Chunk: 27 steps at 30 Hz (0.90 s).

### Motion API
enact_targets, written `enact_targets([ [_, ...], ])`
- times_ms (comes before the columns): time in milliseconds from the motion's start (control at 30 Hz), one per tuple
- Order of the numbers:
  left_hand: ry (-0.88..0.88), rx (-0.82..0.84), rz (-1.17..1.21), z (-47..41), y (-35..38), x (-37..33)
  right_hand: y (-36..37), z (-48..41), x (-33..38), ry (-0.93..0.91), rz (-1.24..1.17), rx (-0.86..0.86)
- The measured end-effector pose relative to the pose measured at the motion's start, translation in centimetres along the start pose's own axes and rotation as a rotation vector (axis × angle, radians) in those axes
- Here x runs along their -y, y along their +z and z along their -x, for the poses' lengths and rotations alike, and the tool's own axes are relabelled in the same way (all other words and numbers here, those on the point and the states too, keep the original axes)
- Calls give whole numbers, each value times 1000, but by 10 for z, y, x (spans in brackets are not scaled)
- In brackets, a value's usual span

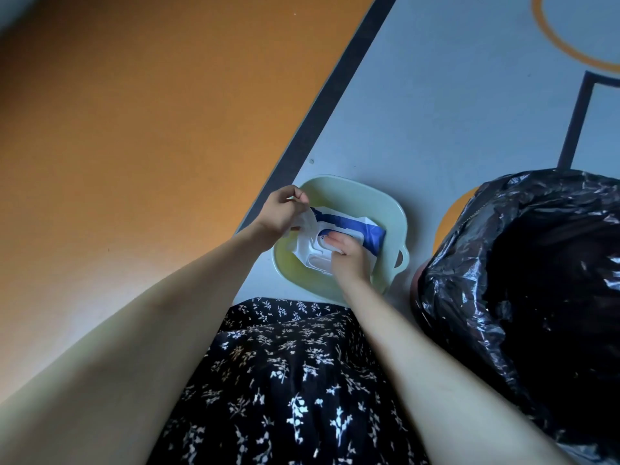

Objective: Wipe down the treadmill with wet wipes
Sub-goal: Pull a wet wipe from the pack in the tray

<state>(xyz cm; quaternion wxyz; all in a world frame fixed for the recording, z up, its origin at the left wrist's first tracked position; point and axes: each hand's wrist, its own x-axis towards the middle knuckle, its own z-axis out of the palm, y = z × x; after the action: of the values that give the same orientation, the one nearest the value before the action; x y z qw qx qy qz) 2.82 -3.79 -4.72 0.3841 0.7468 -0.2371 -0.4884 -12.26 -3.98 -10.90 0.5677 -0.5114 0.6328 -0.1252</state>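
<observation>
While over one basin, left hand around one wipe, right hand flat on one pack.

Floor crossed by a strip slanting from the middle up to the top. Basin on the floor, just right of the strip's lower end. Pack of wet wipes lying in the basin. Left hand above the basin's left rim, fingers pinching a wipe just over the pack's left end. Right hand on the pack's near side, fingertips laid on its opening. Bag-lined bin right of the basin, near but apart. Skirt before the basin, covering its near rim.
</observation>
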Motion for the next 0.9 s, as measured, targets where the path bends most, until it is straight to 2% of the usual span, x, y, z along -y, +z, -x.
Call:
enact_targets([
  [167, -20, 10, 19, 1, -1, -1, -2, 4, -1, 9, -15, 66],
  [233, -22, 17, 33, 2, -1, -2, -2, 2, -4, -38, 89, 129],
  [367, -25, 37, 15, 8, 2, -6, -10, -4, 1, -86, 509, 208],
  [567, -22, 53, -27, 9, 3, -13, -26, 31, 36, -193, 715, 353],
  [633, -14, 70, -37, 10, 3, -14, -30, 31, 37, -281, 792, 265],
  [733, 15, 76, -48, 14, 1, -14, -29, 19, 37, -356, 777, -40],
  [800, 18, 65, -43, 14, -1, -10, -25, 11, 38, -372, 777, -185],
  [900, 0, 65, -46, 15, -5, -6, -21, 0, 31, -345, 806, -231],
])
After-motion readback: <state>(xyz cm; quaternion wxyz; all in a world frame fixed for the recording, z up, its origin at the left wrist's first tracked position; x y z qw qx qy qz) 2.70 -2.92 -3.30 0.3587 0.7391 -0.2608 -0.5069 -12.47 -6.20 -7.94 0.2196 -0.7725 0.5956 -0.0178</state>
